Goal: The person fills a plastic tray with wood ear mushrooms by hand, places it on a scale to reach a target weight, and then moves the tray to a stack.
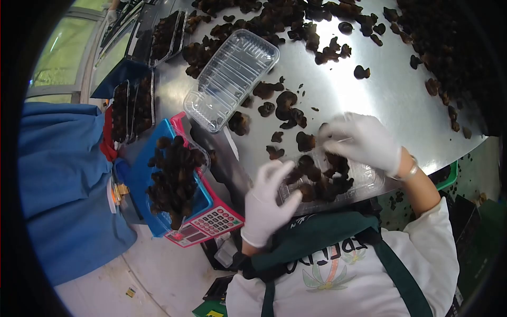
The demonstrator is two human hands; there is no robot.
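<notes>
A clear plastic tray (369, 179) lies near the metal table's front edge, holding several dark, curled pieces that look like wood ear mushrooms (332, 185). My left hand (269, 203), in a white glove, is at the tray's left end with thumb and fingers apart and nothing seen between them. Above the tray's far right side is my gloved right hand (362, 141), its fingers bent and smeared by motion. A dark piece shows by its fingertips; whether it is gripped cannot be made out. Loose mushrooms (305, 141) lie just beyond the tray.
An empty clear tray (232, 79) lies farther back. At left, a pink and blue scale (211, 222) bears a heaped tray of mushrooms (177, 174). Filled trays (132, 108) stand beyond it, near a person in blue (63, 174). Mushroom heaps (449, 53) cover the back right.
</notes>
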